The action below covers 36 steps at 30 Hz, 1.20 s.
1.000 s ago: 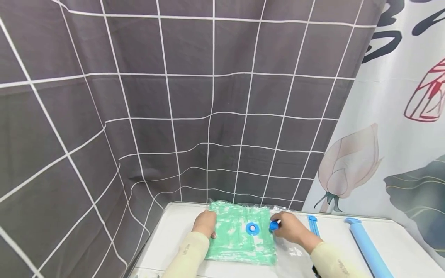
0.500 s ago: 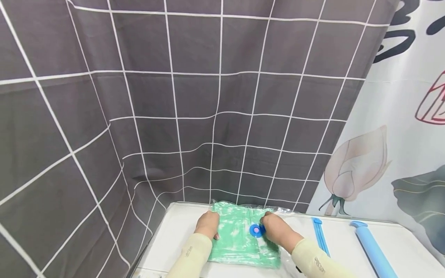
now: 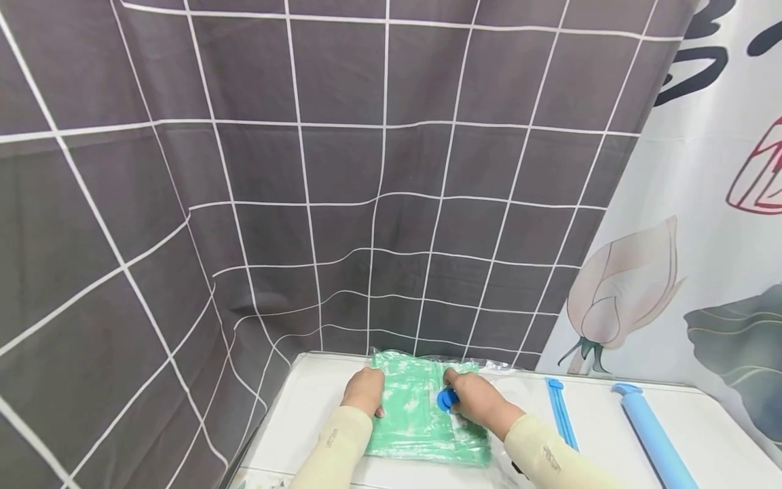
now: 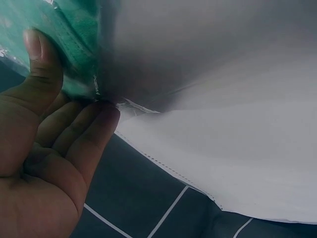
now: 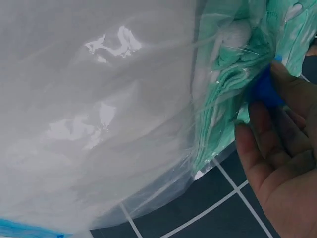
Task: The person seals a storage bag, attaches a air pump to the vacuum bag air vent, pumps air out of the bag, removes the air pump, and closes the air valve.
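A clear vacuum storage bag (image 3: 409,414) holding folded green and white cloth lies flat on the white table. My left hand (image 3: 364,390) grips its left edge; in the left wrist view the thumb (image 4: 42,62) lies on the bag's green side, with the fingers at the bag's edge. My right hand (image 3: 479,401) pinches a round blue valve cap (image 3: 447,399) between thumb and fingers, right over the bag's valve. The cap covers the valve in the head view. In the right wrist view, the blue cap (image 5: 267,89) sits against the plastic beside the folded cloth layers.
The bag's unfilled clear plastic (image 5: 124,99) spreads to the right, under the right forearm. A blue zip strip (image 3: 562,414) runs along there. Farther right lies a light blue hand pump (image 3: 656,435). A dark gridded curtain (image 3: 342,204) hangs behind the table (image 3: 311,421).
My right hand has carried the blue cap leftward from beside the bag's right edge onto the valve. The left hand has kept its place at the left edge.
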Motion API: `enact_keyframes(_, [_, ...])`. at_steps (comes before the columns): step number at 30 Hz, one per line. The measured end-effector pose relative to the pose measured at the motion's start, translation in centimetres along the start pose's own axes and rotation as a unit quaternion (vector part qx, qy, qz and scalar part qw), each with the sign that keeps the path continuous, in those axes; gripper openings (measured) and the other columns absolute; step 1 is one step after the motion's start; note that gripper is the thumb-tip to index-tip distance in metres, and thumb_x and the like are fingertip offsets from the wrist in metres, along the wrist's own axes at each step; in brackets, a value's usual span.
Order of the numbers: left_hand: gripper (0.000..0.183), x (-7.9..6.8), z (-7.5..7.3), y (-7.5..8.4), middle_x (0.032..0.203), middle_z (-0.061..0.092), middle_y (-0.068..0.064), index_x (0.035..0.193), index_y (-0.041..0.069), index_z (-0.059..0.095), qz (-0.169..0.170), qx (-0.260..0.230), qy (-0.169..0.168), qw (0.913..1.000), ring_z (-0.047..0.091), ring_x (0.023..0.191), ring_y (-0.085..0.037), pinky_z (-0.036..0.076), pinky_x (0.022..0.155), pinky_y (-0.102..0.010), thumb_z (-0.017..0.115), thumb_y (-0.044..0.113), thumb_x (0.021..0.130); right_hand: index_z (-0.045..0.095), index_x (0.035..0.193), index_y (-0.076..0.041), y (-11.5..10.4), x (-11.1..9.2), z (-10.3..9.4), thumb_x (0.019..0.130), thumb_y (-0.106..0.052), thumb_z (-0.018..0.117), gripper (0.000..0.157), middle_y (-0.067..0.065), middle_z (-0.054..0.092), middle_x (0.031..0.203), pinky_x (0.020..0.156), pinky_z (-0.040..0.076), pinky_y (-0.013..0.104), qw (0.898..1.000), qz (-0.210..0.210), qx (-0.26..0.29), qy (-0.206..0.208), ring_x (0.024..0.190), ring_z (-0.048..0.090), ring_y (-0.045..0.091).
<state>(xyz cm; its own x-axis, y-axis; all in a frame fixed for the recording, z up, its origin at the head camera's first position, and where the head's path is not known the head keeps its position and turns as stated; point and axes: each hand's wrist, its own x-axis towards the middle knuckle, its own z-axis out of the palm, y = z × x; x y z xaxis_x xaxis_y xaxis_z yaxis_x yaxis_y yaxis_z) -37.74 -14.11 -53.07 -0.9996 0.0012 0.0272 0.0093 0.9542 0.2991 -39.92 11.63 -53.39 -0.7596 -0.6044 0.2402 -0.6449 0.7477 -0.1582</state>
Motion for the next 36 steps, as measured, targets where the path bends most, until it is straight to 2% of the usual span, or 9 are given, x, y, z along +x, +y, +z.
enact_keyframes(4, [0.054,0.1,0.1,0.1,0.090,0.081,-0.023,0.109,-0.008,0.080,-0.005,0.002,0.000,1.0000,0.072,0.073,-0.024,0.073,0.085,-0.040,0.097,0.008,0.061,0.079,0.106,-0.008,-0.3,0.1,-0.2,0.080,-0.006,0.100,0.034,0.007,0.085,0.099,0.085,0.071,0.040,1.000,-0.005,-0.010,-0.009,0.091,0.082,0.026])
enact_keyframes(10, [0.051,0.1,0.1,0.2,0.090,0.080,-0.024,0.108,-0.009,0.080,-0.001,-0.012,-0.001,0.9999,0.070,0.071,-0.024,0.072,0.082,-0.038,0.096,0.009,0.064,0.085,0.112,-0.006,0.4,-0.1,-0.3,0.083,-0.006,0.098,0.031,0.006,0.087,0.109,0.093,0.071,0.040,0.998,-0.055,-0.024,-0.030,0.104,0.083,0.026])
enact_keyframes(15, [0.045,0.1,0.0,0.0,0.087,0.079,-0.021,0.105,-0.007,0.080,0.001,-0.003,0.003,1.0000,0.068,0.070,-0.022,0.072,0.080,-0.037,0.094,0.011,0.067,0.085,0.112,-0.013,0.8,-0.2,-0.8,0.090,0.003,0.089,0.027,-0.001,0.082,0.101,0.084,0.069,0.033,0.994,-0.104,-0.006,-0.031,0.090,0.074,0.013])
enact_keyframes(18, [0.044,0.2,0.1,-0.2,0.086,0.079,-0.021,0.104,-0.006,0.081,0.000,0.001,0.003,1.0000,0.068,0.070,-0.022,0.072,0.081,-0.038,0.094,0.011,0.066,0.084,0.112,-0.015,0.8,-0.1,-0.7,0.093,-0.003,0.089,0.022,-0.002,0.079,0.098,0.079,0.068,0.029,0.993,-0.112,-0.025,-0.033,0.084,0.069,0.009])
enact_keyframes(21, [0.048,0.3,0.2,-0.3,0.088,0.080,-0.022,0.105,-0.007,0.081,-0.001,0.004,0.004,1.0000,0.071,0.072,-0.023,0.072,0.085,-0.040,0.096,0.011,0.063,0.081,0.108,-0.011,0.2,0.0,-0.5,0.094,-0.017,0.091,0.019,0.001,0.076,0.094,0.077,0.068,0.030,0.992,-0.094,-0.075,-0.035,0.081,0.072,0.012])
enact_keyframes(24, [0.052,0.3,0.3,-0.3,0.090,0.081,-0.022,0.106,-0.007,0.081,-0.001,0.007,0.005,1.0000,0.072,0.073,-0.024,0.073,0.089,-0.042,0.097,0.012,0.060,0.078,0.106,-0.006,-0.4,0.2,-0.1,0.096,-0.028,0.091,0.027,0.005,0.076,0.092,0.077,0.069,0.034,0.991,-0.053,-0.115,-0.040,0.081,0.076,0.020])
enact_keyframes(28, [0.053,0.3,0.3,-0.4,0.091,0.082,-0.022,0.108,-0.007,0.081,0.000,0.002,0.002,1.0000,0.071,0.073,-0.024,0.072,0.087,-0.042,0.097,0.012,0.061,0.076,0.103,-0.004,-0.8,0.7,0.6,0.099,-0.040,0.087,0.037,0.007,0.077,0.090,0.081,0.071,0.043,0.990,0.008,-0.130,-0.053,0.084,0.078,0.027])
enact_keyframes(32, [0.052,0.2,0.1,-0.4,0.092,0.082,-0.022,0.109,-0.007,0.081,0.000,-0.001,-0.002,1.0000,0.070,0.073,-0.023,0.072,0.085,-0.040,0.096,0.012,0.063,0.074,0.096,-0.007,-0.4,1.1,2.2,0.108,-0.052,0.074,0.047,0.008,0.073,0.084,0.075,0.070,0.049,0.987,0.039,-0.152,-0.045,0.079,0.075,0.028])
enact_keyframes(36, [0.052,0.0,-0.1,-0.3,0.092,0.082,-0.023,0.110,-0.008,0.081,0.004,-0.003,-0.004,1.0000,0.070,0.072,-0.023,0.072,0.085,-0.040,0.096,0.012,0.064,0.068,0.076,-0.012,-0.3,1.3,3.5,0.115,-0.061,0.056,0.064,0.004,0.067,0.069,0.064,0.067,0.046,0.976,0.077,-0.200,-0.044,0.066,0.067,0.022])
